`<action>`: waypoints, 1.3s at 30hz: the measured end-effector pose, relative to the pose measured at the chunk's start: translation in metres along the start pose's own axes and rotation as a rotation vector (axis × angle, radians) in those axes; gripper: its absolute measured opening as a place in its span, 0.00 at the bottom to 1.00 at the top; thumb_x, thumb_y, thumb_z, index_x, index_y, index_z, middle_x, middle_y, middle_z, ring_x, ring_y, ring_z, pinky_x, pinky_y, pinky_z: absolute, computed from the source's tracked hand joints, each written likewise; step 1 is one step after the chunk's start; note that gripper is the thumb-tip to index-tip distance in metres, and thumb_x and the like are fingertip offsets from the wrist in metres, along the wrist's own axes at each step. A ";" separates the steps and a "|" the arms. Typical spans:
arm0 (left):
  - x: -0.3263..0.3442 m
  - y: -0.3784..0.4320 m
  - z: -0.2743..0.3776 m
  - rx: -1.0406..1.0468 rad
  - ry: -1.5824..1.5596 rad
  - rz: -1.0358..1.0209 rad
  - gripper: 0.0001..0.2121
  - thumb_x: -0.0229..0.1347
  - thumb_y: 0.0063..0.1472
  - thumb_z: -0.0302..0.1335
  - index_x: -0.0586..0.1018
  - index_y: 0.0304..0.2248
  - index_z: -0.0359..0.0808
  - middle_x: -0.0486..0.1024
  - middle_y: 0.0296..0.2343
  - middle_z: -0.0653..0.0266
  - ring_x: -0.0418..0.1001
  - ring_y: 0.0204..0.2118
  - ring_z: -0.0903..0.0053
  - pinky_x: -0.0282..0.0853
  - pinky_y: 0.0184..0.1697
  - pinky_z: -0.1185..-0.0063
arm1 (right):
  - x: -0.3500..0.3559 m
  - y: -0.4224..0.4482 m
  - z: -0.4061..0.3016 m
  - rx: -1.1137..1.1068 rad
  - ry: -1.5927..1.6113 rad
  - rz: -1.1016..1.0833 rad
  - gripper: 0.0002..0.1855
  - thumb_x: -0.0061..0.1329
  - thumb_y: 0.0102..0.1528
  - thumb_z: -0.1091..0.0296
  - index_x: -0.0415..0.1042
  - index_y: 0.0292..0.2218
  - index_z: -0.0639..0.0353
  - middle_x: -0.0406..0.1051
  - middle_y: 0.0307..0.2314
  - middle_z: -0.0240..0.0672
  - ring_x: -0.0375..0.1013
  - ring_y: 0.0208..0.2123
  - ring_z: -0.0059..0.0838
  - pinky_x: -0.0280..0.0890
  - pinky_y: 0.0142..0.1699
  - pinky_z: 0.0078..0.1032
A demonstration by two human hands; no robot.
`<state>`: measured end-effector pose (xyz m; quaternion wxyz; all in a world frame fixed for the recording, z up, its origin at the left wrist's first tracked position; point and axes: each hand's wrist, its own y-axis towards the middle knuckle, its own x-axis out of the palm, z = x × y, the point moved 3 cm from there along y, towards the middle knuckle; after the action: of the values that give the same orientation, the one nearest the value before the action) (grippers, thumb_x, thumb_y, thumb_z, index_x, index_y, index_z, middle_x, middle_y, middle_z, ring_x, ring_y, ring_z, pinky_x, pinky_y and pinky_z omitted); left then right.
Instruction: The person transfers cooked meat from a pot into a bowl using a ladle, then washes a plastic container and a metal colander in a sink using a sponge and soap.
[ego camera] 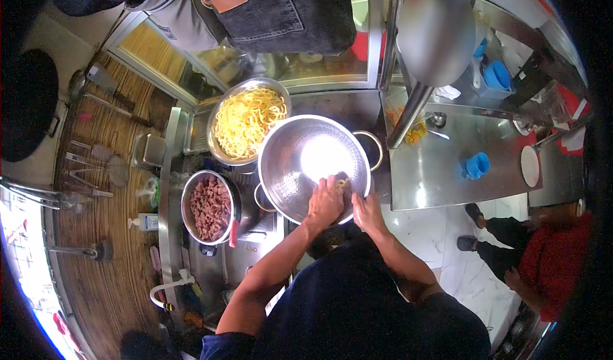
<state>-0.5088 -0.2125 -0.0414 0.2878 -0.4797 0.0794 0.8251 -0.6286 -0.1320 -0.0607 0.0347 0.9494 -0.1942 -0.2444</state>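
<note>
A large stainless steel colander (287, 168) with two loop handles is before me, tilted so that its inside faces the camera. My left hand (328, 199) reaches inside near the lower right wall, with a few noodles (342, 183) at its fingertips; whether it grips them I cannot tell. My right hand (366, 211) holds the colander's rim at the lower right. Behind the colander's left edge stands a metal bowl (210, 137) heaped with yellow noodles (249, 120). Left of the colander is a metal pot (184, 211) of browned meat pieces (210, 209).
A white curved faucet (167, 285) stands at lower left, near a pump bottle (147, 222). Utensils hang along the wood-grained wall (105, 206). A steel counter (431, 168) at right holds a blue cup (477, 165). A person in red (550, 264) is at far right.
</note>
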 end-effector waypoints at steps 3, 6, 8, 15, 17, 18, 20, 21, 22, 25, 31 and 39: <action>0.019 0.006 -0.013 0.089 -0.135 -0.111 0.18 0.50 0.60 0.29 0.64 0.48 0.31 0.72 0.36 0.41 0.72 0.39 0.48 0.69 0.41 0.58 | -0.001 0.001 -0.010 -0.005 0.085 0.005 0.29 0.39 0.55 0.73 0.51 0.57 0.67 0.66 0.44 0.60 0.68 0.44 0.59 0.63 0.50 0.43; 0.013 0.002 -0.004 0.144 -0.355 -0.177 0.13 0.53 0.59 0.29 0.74 0.41 0.31 0.76 0.31 0.47 0.76 0.34 0.59 0.72 0.39 0.65 | 0.001 -0.003 0.010 0.164 0.090 -0.106 0.30 0.38 0.55 0.73 0.49 0.58 0.66 0.66 0.44 0.60 0.69 0.44 0.58 0.63 0.49 0.42; 0.027 0.006 -0.027 -0.018 -0.510 -0.403 0.14 0.58 0.57 0.32 0.76 0.36 0.28 0.77 0.30 0.53 0.75 0.32 0.69 0.71 0.38 0.72 | 0.009 -0.007 0.020 0.164 0.080 -0.155 0.31 0.38 0.55 0.73 0.48 0.58 0.66 0.66 0.44 0.59 0.69 0.45 0.57 0.63 0.50 0.42; -0.020 0.011 -0.032 -0.334 -1.098 -0.615 0.09 0.60 0.56 0.30 0.76 0.35 0.38 0.72 0.28 0.72 0.68 0.29 0.81 0.64 0.33 0.80 | 0.015 -0.007 0.043 0.209 0.193 -0.146 0.31 0.38 0.54 0.71 0.48 0.58 0.66 0.66 0.45 0.59 0.69 0.45 0.56 0.63 0.51 0.41; -0.052 0.017 -0.039 -0.367 -1.157 -0.568 0.08 0.60 0.55 0.30 0.76 0.35 0.41 0.74 0.32 0.73 0.69 0.32 0.84 0.64 0.35 0.80 | 0.012 -0.006 0.042 0.347 0.265 -0.188 0.31 0.38 0.54 0.70 0.49 0.58 0.66 0.66 0.45 0.58 0.69 0.45 0.55 0.62 0.52 0.41; -0.075 0.020 -0.037 -0.346 -1.166 -0.534 0.08 0.60 0.55 0.30 0.76 0.35 0.41 0.75 0.32 0.73 0.69 0.33 0.83 0.64 0.36 0.79 | 0.010 -0.006 0.041 0.392 0.296 -0.194 0.31 0.38 0.54 0.70 0.49 0.58 0.66 0.66 0.46 0.58 0.68 0.46 0.55 0.62 0.53 0.41; -0.116 0.037 -0.047 -0.210 -1.185 -0.505 0.09 0.60 0.55 0.30 0.76 0.35 0.40 0.76 0.34 0.71 0.70 0.34 0.82 0.65 0.37 0.78 | 0.009 -0.008 0.041 0.397 0.333 -0.174 0.30 0.38 0.54 0.70 0.51 0.58 0.67 0.65 0.46 0.58 0.67 0.47 0.54 0.61 0.54 0.40; -0.137 0.047 -0.053 -0.096 -1.189 -0.512 0.09 0.59 0.55 0.30 0.76 0.35 0.39 0.76 0.34 0.69 0.71 0.35 0.81 0.65 0.37 0.78 | 0.009 -0.008 0.040 0.399 0.352 -0.169 0.30 0.38 0.54 0.70 0.52 0.57 0.67 0.65 0.47 0.58 0.66 0.48 0.54 0.60 0.54 0.40; -0.160 0.056 -0.055 -0.127 -1.199 -0.404 0.09 0.60 0.55 0.31 0.76 0.35 0.39 0.76 0.32 0.71 0.70 0.32 0.83 0.64 0.34 0.82 | 0.005 -0.009 0.038 0.408 0.364 -0.166 0.29 0.39 0.54 0.70 0.53 0.57 0.67 0.64 0.47 0.58 0.66 0.49 0.54 0.60 0.55 0.39; -0.221 0.089 -0.089 -0.151 -1.083 -0.069 0.08 0.59 0.56 0.33 0.76 0.32 0.39 0.76 0.30 0.70 0.72 0.30 0.82 0.65 0.31 0.83 | 0.004 -0.013 0.038 0.291 0.365 -0.013 0.15 0.38 0.57 0.66 0.62 0.43 0.66 0.65 0.31 0.40 0.64 0.34 0.35 0.60 0.40 0.32; -0.277 0.156 -0.163 -0.229 -0.173 0.370 0.16 0.57 0.53 0.32 0.78 0.40 0.31 0.79 0.35 0.53 0.77 0.39 0.63 0.71 0.40 0.70 | 0.005 -0.023 0.050 0.193 0.243 -0.108 0.13 0.40 0.56 0.65 0.67 0.37 0.66 0.65 0.25 0.31 0.62 0.28 0.22 0.58 0.32 0.25; -0.293 0.138 -0.084 -0.226 0.113 0.658 0.11 0.52 0.54 0.28 0.80 0.37 0.36 0.79 0.33 0.48 0.78 0.37 0.58 0.73 0.41 0.69 | -0.031 -0.021 0.030 0.449 0.419 0.060 0.24 0.40 0.53 0.65 0.61 0.47 0.72 0.71 0.31 0.49 0.71 0.34 0.44 0.65 0.43 0.38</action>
<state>-0.4123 -0.4766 0.1398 -0.0533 -0.5021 0.1540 0.8493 -0.6605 -0.0995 -0.0764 -0.1294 0.9568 -0.2601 0.0066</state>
